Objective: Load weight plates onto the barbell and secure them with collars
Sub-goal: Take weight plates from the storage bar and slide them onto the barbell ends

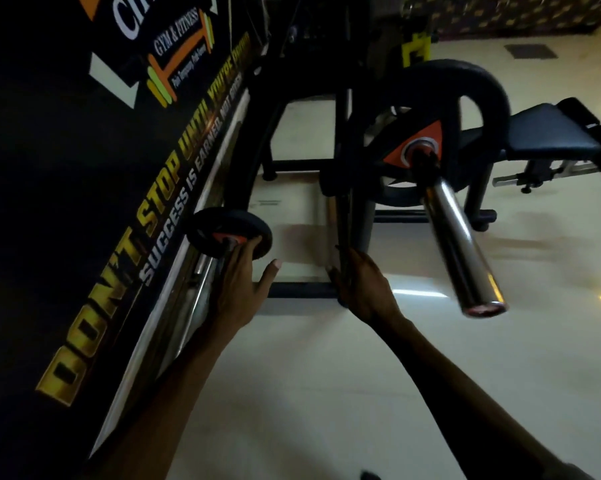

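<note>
Glossy pale floor bears black rack frame; bench stands beyond.

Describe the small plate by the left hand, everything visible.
The small round black weight plate with an orange hub patch looks rubber-coated. It sits low on a chrome peg beside the black banner wall, its face tilted towards the camera. The left hand touches its lower edge with straight fingers, thumb spread. Blur hides any markings.

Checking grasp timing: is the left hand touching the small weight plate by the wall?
Touching. The head view shows the left hand with its fingertips resting on the face of the small weight plate, thumb spread clear to the side.
</note>
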Motion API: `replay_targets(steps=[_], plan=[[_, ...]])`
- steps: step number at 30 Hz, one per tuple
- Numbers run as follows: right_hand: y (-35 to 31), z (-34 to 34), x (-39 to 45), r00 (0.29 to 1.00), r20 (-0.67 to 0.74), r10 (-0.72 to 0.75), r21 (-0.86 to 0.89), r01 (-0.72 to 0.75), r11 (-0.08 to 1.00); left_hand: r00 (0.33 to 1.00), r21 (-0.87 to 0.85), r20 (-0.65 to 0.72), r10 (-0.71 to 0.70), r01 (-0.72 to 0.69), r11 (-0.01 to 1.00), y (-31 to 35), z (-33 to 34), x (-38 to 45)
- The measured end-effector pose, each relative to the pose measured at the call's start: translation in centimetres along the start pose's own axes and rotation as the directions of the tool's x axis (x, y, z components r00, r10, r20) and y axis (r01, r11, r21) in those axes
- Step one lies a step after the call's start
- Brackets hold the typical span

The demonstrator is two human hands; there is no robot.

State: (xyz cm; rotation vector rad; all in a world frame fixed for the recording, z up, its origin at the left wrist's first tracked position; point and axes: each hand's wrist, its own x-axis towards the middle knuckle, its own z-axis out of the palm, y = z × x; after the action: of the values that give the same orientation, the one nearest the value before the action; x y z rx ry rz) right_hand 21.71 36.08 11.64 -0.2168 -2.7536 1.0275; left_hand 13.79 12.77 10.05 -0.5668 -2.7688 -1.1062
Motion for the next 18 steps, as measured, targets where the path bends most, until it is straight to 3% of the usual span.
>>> replay_targets(steps=[7, 10, 18], plan=[[-7.3, 9.7, 3.5, 0.997, 0.043, -0.065, 0.012, 0.065, 0.998, 0.998, -0.078, 0.057, -0.004, 0.008, 0.997, -8.8, -5.5, 0.0], [-9.3, 13.2, 5.5, 0.996, 0.058, -0.069, 0.031, 0.067, 0.997, 0.994, -0.079, 0.077, -0.076, 0.082, 0.994, -12.2, -6.7, 1.5], [-9.6, 21.1, 14.6, 0.993, 0.065, -0.095, 0.097, 0.088, 0.991, 0.983, -0.033, 0.138, -0.123, 0.129, 0.991, -22.3, -6.6, 11.0]])
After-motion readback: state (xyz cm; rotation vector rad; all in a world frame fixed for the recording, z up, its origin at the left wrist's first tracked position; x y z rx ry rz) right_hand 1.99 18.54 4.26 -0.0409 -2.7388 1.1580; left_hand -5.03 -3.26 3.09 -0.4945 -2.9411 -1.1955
